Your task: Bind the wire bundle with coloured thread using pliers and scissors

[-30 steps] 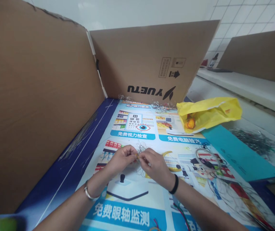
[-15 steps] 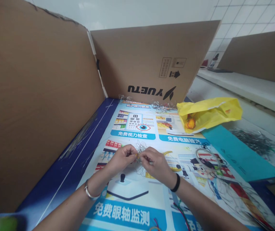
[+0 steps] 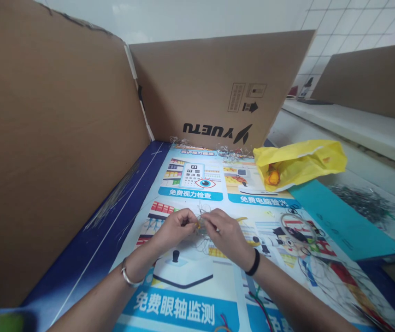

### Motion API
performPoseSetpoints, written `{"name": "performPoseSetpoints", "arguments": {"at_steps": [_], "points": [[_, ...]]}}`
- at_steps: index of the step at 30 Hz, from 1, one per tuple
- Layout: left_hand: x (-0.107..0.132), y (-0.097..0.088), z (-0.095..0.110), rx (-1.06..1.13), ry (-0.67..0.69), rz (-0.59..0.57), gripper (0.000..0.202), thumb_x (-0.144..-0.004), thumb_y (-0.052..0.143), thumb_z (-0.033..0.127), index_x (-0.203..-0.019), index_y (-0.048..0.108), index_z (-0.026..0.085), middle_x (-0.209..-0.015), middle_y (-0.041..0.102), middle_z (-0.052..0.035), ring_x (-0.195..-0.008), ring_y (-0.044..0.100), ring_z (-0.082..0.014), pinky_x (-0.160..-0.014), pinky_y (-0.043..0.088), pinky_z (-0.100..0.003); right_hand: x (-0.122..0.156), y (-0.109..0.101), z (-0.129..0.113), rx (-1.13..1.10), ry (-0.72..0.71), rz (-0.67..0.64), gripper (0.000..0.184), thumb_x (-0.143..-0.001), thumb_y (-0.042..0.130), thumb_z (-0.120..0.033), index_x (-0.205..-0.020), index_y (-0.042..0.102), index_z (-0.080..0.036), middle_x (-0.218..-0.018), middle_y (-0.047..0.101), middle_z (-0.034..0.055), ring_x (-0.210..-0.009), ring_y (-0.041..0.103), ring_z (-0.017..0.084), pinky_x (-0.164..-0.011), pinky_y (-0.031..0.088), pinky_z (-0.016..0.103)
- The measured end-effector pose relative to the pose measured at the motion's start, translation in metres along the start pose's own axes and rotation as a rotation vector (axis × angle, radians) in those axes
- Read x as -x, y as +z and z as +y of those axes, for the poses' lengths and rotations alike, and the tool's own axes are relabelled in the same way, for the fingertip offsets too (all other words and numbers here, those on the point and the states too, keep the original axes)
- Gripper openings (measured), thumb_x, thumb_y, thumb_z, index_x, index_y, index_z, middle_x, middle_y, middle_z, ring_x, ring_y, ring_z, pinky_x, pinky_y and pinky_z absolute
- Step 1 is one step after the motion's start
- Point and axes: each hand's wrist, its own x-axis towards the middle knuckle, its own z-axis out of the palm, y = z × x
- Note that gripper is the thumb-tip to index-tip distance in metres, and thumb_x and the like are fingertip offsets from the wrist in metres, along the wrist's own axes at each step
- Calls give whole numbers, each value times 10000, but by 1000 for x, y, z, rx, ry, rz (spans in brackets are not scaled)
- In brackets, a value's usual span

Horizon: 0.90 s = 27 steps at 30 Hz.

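My left hand [image 3: 178, 227] is closed in a pinch around a small orange-yellow piece [image 3: 198, 225], which shows at the thumb and fingertip. Its exact kind is too small to make out. Close beside it, my right hand [image 3: 227, 235] has thumb and forefinger pressed together; what they hold, if anything, is hidden. Thin silvery wires [image 3: 202, 208] spread out in a loose tangle behind and below the fingertips. Both hands are just above a printed poster sheet [image 3: 183, 272] that covers the table.
Cardboard panels stand at the left [image 3: 55, 152] and the back [image 3: 183, 87]. An open yellow bag [image 3: 304, 161] with an orange bundle [image 3: 273, 176] lies at right, near a teal sheet [image 3: 349, 226] and a wire pile [image 3: 366, 203]. A clear ring-shaped coil [image 3: 297, 229] sits on the poster.
My right hand has shifted slightly, its fingertips rising and drawing a little away from the yellow piece. My left hand stays in place.
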Motion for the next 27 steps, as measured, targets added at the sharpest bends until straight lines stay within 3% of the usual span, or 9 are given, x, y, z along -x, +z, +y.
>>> {"name": "performPoseSetpoints", "arguments": {"at_steps": [5, 21, 27], "points": [[-1, 0, -1, 7, 13, -11, 50, -695, 540, 143, -669, 502, 160, -625, 507, 38, -579, 444, -91, -549, 342, -214, -1, -1, -4, 52, -3, -80, 212, -849, 467, -103, -925, 643, -194, -811, 622, 60, -778, 611, 165, -687, 503, 264], [0, -1, -2, 10, 15, -29, 30, -726, 551, 161, -704, 531, 155, -629, 504, 35, -575, 450, -90, -542, 347, -206, 0, 0, -2, -138, 88, -128, 168, -758, 524, -64, -804, 612, -199, -766, 577, 21, -676, 572, 133, -607, 461, 240], [0, -1, -1, -30, 20, -19, 30, -716, 548, 141, -690, 537, 153, -635, 516, 30, -582, 455, -93, -547, 348, -210, -1, -1, -1, -144, 92, -140, 172, -765, 520, -53, -765, 612, -199, -737, 574, 14, -699, 570, 133, -652, 468, 244]]}}
